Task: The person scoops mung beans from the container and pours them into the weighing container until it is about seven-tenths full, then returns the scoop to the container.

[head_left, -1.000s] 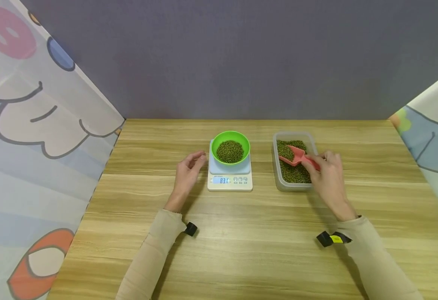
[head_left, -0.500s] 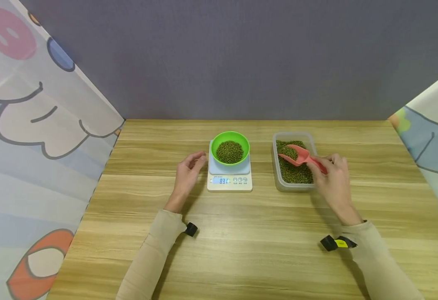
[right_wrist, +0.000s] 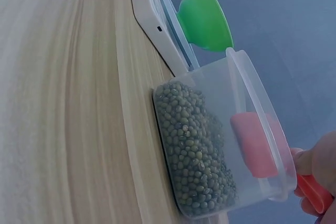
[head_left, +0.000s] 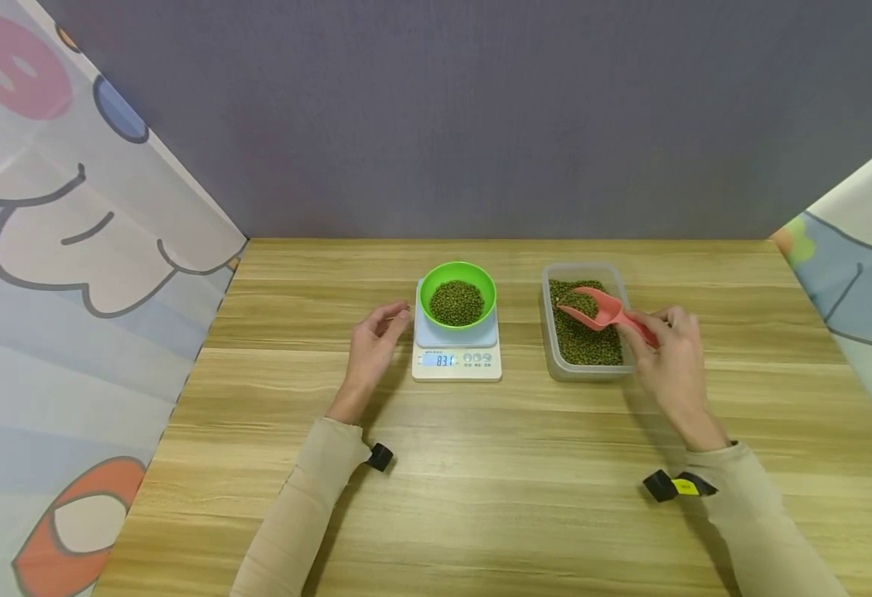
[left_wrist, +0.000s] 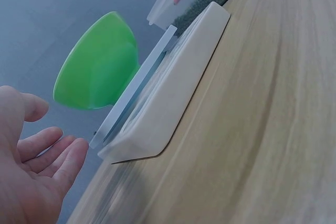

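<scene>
My right hand (head_left: 670,365) grips the handle of a coral-red scoop (head_left: 609,310) over the clear plastic box (head_left: 551,352). Mung beans (head_left: 588,344) fill the lower part of that box, and the scoop's bowl carries a heap of them. In the right wrist view the scoop (right_wrist: 254,142) shows through the box wall, above the beans. A green bowl (left_wrist: 100,64) with more mung beans in it stands on a white kitchen scale (head_left: 457,365), whose display reads 83.1. My left hand (head_left: 374,348) is beside the scale's left edge, fingers relaxed and holding nothing.
Both things stand on a wood-grain table (head_left: 436,481), the box to the right of the scale with a gap between. A grey panel (head_left: 511,124) rises behind the table. Cartoon-printed cloth (head_left: 70,373) hangs along the left side and the right.
My right hand has drawn back slightly to the right with the scoop. The scoop's bowl has shifted a little to the right over the beans. My left hand and the reading stay the same.
</scene>
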A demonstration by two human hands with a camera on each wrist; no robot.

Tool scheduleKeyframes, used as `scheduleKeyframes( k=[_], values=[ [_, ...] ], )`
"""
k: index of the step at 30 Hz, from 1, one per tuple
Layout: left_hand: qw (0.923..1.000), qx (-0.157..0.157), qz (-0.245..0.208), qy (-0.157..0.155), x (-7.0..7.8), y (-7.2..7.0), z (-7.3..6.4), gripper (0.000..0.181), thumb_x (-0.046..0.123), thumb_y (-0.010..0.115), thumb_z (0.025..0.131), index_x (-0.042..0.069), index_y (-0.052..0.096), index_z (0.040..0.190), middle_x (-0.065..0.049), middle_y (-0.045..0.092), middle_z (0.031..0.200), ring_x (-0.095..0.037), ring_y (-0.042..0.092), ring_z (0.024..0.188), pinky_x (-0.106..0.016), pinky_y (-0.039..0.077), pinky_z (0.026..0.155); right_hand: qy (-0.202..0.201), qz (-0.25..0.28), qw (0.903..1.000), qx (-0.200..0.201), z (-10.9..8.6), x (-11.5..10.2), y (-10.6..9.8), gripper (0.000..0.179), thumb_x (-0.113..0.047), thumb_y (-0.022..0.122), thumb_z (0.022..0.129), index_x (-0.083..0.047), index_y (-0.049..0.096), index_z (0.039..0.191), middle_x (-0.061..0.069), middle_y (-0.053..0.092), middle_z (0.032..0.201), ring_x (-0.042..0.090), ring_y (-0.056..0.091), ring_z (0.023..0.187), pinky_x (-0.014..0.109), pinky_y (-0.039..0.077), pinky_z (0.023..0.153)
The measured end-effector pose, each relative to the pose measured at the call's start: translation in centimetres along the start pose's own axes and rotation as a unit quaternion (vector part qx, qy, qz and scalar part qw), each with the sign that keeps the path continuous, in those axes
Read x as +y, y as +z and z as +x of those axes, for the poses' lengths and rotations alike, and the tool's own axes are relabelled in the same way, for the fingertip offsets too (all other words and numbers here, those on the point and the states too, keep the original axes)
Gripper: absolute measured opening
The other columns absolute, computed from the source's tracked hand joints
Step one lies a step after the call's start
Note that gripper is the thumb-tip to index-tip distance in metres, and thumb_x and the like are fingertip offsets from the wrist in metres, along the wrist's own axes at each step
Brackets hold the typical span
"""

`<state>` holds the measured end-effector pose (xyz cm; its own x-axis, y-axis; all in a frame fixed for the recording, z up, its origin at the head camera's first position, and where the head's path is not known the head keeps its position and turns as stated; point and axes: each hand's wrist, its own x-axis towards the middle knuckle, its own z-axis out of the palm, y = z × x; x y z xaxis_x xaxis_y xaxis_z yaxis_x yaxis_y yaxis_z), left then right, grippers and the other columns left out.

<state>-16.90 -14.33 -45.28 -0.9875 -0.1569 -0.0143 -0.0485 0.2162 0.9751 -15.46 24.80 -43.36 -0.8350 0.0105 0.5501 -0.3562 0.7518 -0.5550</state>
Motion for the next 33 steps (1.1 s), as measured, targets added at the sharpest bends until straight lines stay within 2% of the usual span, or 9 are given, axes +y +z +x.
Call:
scheduleKeyframes(
  k=[8, 15, 20, 28, 33],
  values=[
    [1.0000, -0.001, -0.005, -0.001, -0.1, 0.0, 0.0, 0.035, 0.020, 0.062, 0.104, 0.000, 0.066, 0.132, -0.017, 0.068, 0.134, -0.033, 0.067, 0.114, -0.039, 0.053, 0.099, 0.008, -0.001, 1.0000, -0.001, 0.1, 0.1, -0.2, 0.026, 0.007, 0.081, 0.082, 0.015, 0.073, 0.105, 0.019, 0.050, 0.080, 0.016, 0.030, 0.080, 0.026, 0.020, 0.073],
    [1.0000, 0.000, -0.002, -0.005, 0.0, 0.0, -0.1, 0.035, 0.022, 0.063, 0.104, 0.000, 0.066, 0.131, -0.017, 0.069, 0.132, -0.032, 0.068, 0.112, -0.036, 0.054, 0.096, -0.018, 0.009, 0.9997, 0.013, 0.6, -0.1, -0.7, 0.023, 0.010, 0.080, 0.082, 0.019, 0.070, 0.101, 0.022, 0.049, 0.078, 0.006, 0.027, 0.083, 0.025, 0.022, 0.075],
    [1.0000, -0.003, -0.006, -0.006, 0.0, 0.0, 0.0, 0.036, 0.021, 0.063, 0.104, 0.000, 0.066, 0.132, -0.017, 0.068, 0.133, -0.032, 0.067, 0.113, -0.041, 0.054, 0.100, -0.027, 0.011, 0.9994, 0.016, 1.2, -0.7, -1.1, 0.024, 0.009, 0.080, 0.082, 0.018, 0.071, 0.101, 0.021, 0.048, 0.078, 0.002, 0.026, 0.084, 0.025, 0.022, 0.075],
    [0.9999, -0.010, 0.000, -0.005, 0.4, 0.0, 0.2, 0.036, 0.023, 0.062, 0.105, 0.001, 0.065, 0.133, -0.017, 0.066, 0.136, -0.034, 0.067, 0.116, -0.046, 0.054, 0.102, -0.042, 0.024, 0.9988, 0.005, 2.5, -2.4, -1.5, 0.024, 0.005, 0.080, 0.084, 0.014, 0.073, 0.105, 0.020, 0.050, 0.082, 0.001, 0.028, 0.085, 0.027, 0.021, 0.073],
    [0.9999, -0.011, 0.000, 0.002, 0.5, 0.0, 0.1, 0.035, 0.021, 0.062, 0.104, 0.001, 0.065, 0.133, -0.017, 0.067, 0.136, -0.034, 0.067, 0.116, -0.045, 0.054, 0.101, -0.051, 0.035, 0.9980, -0.017, 3.4, -3.7, -1.2, 0.025, 0.008, 0.080, 0.083, 0.012, 0.074, 0.107, 0.016, 0.049, 0.083, 0.006, 0.030, 0.086, 0.026, 0.021, 0.075]
  ],
)
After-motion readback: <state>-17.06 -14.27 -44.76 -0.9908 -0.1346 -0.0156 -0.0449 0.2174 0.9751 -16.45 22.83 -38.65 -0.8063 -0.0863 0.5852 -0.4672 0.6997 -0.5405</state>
